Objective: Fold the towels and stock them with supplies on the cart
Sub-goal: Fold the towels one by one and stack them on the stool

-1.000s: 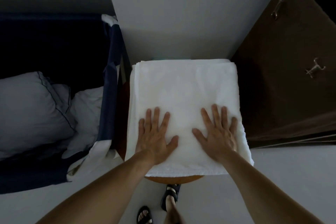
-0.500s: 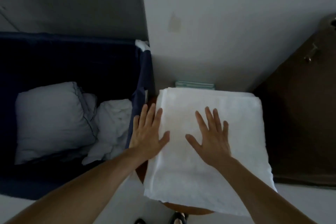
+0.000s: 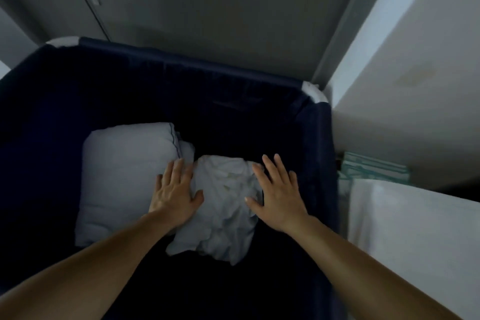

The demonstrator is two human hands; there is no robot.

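A grey wall backs a deep navy fabric bin (image 3: 320,150) that fills most of the frame. At its centre lies a crumpled white towel (image 3: 223,215), touching a pale pillow (image 3: 122,179) on its left. The left hand (image 3: 175,196) and right hand (image 3: 280,197) flank the crumpled white towel, fingers straight and slightly spread, gripping nothing; whether they touch it I cannot tell. At the right edge, outside the bin, a folded white towel (image 3: 415,228) lies below a teal stack (image 3: 374,170).
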